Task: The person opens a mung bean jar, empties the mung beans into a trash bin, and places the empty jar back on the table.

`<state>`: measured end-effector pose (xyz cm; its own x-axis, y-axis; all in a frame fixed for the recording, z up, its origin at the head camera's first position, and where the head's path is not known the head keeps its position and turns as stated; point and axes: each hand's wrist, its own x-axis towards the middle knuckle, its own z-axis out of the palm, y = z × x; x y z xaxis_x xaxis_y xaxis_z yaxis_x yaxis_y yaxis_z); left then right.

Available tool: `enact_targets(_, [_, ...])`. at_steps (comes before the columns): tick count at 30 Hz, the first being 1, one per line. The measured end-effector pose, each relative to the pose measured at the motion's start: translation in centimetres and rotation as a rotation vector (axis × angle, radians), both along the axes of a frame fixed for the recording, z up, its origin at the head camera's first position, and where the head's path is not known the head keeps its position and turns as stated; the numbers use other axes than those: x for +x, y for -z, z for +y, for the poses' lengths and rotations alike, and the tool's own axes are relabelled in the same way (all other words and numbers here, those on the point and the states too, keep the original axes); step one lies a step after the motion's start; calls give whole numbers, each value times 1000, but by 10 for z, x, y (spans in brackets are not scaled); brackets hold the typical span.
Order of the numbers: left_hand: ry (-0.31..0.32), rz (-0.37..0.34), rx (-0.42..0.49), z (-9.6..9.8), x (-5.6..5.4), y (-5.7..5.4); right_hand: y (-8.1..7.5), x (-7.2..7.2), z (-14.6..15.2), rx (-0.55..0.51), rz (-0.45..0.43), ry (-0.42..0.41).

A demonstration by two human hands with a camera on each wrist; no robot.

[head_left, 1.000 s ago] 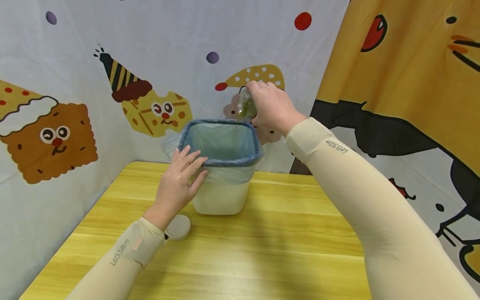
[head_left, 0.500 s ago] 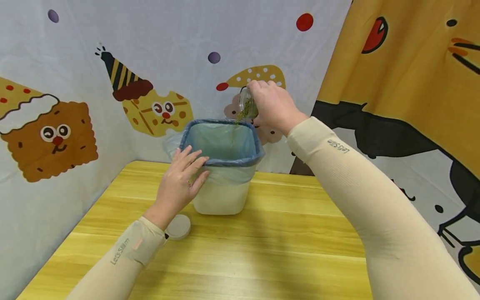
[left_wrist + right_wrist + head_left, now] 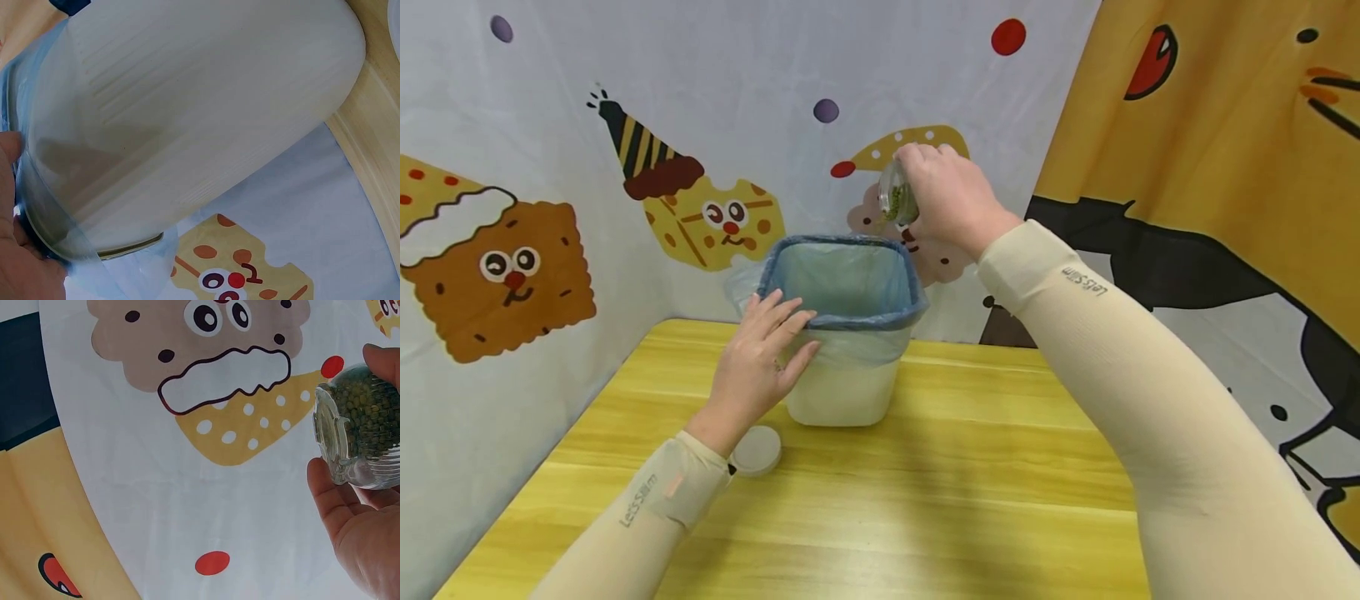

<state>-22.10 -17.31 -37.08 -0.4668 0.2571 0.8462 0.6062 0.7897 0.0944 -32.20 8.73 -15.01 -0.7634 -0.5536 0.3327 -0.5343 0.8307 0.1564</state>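
Observation:
My right hand (image 3: 951,196) grips a clear glass jar (image 3: 365,434) holding green mung beans (image 3: 369,403). Tipped sideways, the jar has its mouth facing left, above the back right corner of a white bin (image 3: 842,387). A few beans show at the jar's lip in the head view. A bluish plastic bag (image 3: 865,346) lines the bin and folds over its rim. My left hand (image 3: 756,358) rests on the bin's near left rim with fingers fairly straight. In the left wrist view its thumb touches the bagged outer side. The bin's bottom inside is hidden.
A round white lid (image 3: 756,451) lies on the yellow wood-grain table (image 3: 970,467), just left of the bin and beside my left wrist. Behind the table hangs a white cloth (image 3: 737,75) with cartoon prints, and a yellow printed cloth (image 3: 1217,150) is at right.
Half a second ago a thin stream of beans fell from the jar into the bin; now only a few show at the lip. The right hand and jar have risen slightly. The left hand stays put.

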Motion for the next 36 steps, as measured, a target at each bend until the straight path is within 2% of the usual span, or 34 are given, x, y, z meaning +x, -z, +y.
enact_targets(10, [-3, -21, -10, -1, 2, -2, -14, 3, -2, 33, 38, -4])
enact_targets(18, [-4, -22, -17, -2, 2, -2, -23, 6, -7, 63, 31, 8])
enact_targets(36, [-3, -21, -20, -1, 3, -1, -19, 7, -7, 114, 63, 15])
